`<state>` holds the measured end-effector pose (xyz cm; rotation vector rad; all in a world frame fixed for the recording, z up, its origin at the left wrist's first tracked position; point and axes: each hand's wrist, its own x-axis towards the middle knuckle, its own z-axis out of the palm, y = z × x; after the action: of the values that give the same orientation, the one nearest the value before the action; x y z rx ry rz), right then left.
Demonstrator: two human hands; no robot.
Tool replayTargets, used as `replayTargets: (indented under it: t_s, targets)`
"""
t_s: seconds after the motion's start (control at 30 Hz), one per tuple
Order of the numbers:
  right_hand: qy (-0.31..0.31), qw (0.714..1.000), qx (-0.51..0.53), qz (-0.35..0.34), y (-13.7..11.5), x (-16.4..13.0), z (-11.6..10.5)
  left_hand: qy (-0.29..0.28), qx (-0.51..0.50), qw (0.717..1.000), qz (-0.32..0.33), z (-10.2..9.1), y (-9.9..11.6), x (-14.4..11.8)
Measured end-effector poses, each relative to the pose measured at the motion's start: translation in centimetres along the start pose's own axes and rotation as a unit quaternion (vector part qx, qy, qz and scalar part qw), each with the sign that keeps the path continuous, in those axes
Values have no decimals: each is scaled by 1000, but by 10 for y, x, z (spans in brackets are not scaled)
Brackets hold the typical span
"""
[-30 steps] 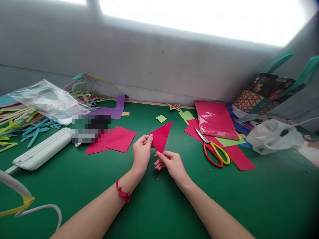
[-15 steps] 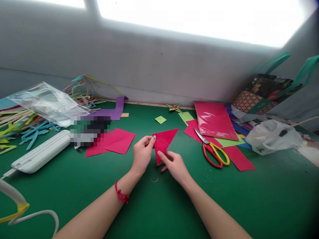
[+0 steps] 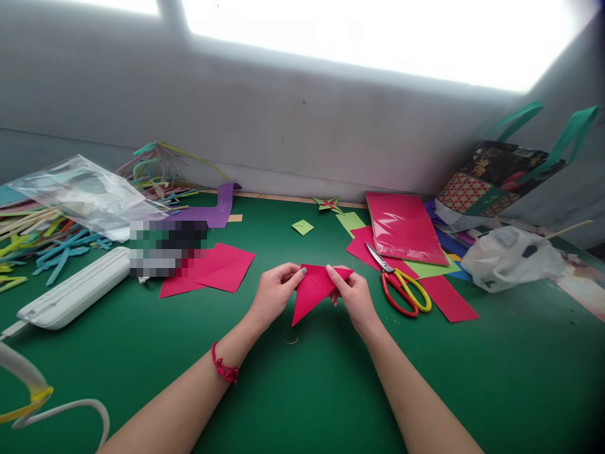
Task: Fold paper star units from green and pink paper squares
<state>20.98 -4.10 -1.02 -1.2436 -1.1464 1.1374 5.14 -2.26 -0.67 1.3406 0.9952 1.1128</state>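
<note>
Nearest, at about 8 o'clock, a white loop of cable (image 3: 57, 403) lies on the green table (image 3: 496, 391). Both forearms run up to the middle of the view, the left one with a red string bracelet (image 3: 224, 371) at the wrist.

The left hand (image 3: 274, 293) pinches the upper left corner of a red paper triangle (image 3: 312, 291) between thumb and fingertips; the right hand (image 3: 354, 295) is closed on the upper right corner in the same way. The triangle hangs between them just above the table, its long top edge running from 9 to 3 o'clock and its tip pointing toward 7 o'clock. Both hands sit equally near it, one on each end of that edge.

Half a second earlier the triangle pointed up toward 1 o'clock, with the right hand low at its bottom corner; now it is turned over, and the right hand has moved up to the right end.

Farther out, loose red sheets (image 3: 222, 268) lie at 10 o'clock, and red-and-yellow scissors (image 3: 401, 287) at 2 o'clock. Beyond them rests a wrapped red paper pack (image 3: 404, 227), and at far left a clear plastic bag (image 3: 80, 192).
</note>
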Motion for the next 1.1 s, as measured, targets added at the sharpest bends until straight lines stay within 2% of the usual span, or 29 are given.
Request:
replayTargets:
  t_s: [0.1, 0.6, 0.7, 0.87, 1.1]
  targets:
    - [-40, 999, -13, -9, -4, 1, -5, 1, 5, 1000, 2, -2, 1, 2]
    - [-94, 995, 36, 22, -9, 7, -24, -17, 27, 999, -13, -16, -3, 8]
    - [-100, 995, 3, 25, -11, 6, -26, -31, 46, 998, -14, -15, -2, 7]
    - [-146, 984, -97, 27, -9, 3, -28, -53, 68, 996, -5, -14, 0, 5]
    - [-133, 985, -104, 17, -8, 2, -25, -58, 10, 998, -28, -14, 1, 5]
